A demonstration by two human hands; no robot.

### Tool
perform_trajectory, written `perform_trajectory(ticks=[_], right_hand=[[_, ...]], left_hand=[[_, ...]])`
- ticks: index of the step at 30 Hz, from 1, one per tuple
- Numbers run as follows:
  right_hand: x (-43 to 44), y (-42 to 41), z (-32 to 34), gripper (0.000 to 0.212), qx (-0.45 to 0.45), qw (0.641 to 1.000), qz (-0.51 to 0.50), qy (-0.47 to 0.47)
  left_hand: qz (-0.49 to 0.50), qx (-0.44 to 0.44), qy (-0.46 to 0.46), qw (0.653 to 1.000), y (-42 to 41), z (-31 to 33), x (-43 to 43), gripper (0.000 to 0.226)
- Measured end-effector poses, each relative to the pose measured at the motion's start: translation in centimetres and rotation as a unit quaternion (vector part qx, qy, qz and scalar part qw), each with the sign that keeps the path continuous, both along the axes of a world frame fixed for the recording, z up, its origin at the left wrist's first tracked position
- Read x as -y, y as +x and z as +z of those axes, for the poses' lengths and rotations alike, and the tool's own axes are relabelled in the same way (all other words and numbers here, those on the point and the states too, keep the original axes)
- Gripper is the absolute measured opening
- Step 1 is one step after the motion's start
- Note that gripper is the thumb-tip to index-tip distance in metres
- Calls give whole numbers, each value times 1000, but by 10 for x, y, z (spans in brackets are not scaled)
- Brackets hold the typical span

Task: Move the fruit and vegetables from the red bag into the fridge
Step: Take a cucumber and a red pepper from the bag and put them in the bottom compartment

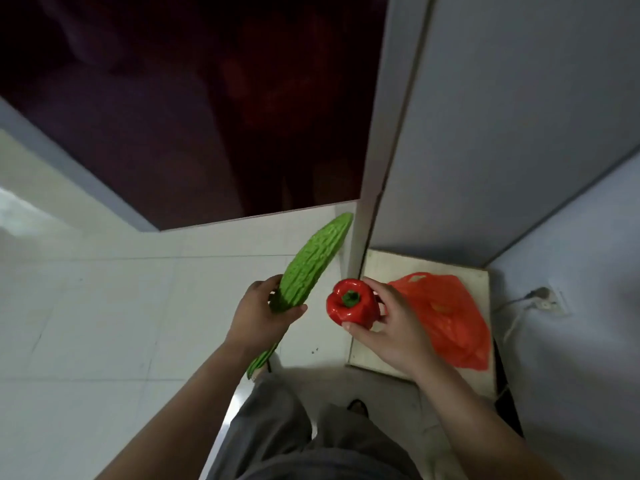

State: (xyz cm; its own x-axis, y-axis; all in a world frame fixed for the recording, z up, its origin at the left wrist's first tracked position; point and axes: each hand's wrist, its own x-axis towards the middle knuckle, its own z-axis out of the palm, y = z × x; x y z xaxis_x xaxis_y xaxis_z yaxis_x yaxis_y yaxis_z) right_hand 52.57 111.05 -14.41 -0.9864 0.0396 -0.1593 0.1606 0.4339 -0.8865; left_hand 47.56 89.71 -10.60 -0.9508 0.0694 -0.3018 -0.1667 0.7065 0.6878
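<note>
Left grip was wrapped round the lower part of a bitter gourd, thumb across the front and fingers behind it. The gourd sat well left of the red bag, its tip pointing up and away. Right grip held a red pepper stem-up between thumb and fingertips, just left of the bag and clear of it. The bag lay slumped on a low white platform, mouth loose. A paler lump showed through the plastic, so it probably wasn't empty; couldn't tell what it was. Up and left of the bag stood a dark maroon glossy panel, likely the fridge door, apparently closed. A wall socket sat right of the bag. Progress, as judged: two items out of the bag and in hand, none seen in the fridge. Left to do: open the door with both grips full, store both, then return for the rest.
</note>
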Motion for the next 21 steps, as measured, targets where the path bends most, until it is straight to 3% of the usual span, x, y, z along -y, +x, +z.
perform_trajectory(ticks=[7,13,21], right_hand=[[46,-11,15,75,-6,997,78,14],[129,-29,22,70,-39,991,125,20],[280,-54,17,70,-9,984,179,17]], left_hand=[[126,-19,39,991,26,7,58,57],[159,-9,63,985,34,5,123,58],[202,-1,76,976,30,5,284,56]])
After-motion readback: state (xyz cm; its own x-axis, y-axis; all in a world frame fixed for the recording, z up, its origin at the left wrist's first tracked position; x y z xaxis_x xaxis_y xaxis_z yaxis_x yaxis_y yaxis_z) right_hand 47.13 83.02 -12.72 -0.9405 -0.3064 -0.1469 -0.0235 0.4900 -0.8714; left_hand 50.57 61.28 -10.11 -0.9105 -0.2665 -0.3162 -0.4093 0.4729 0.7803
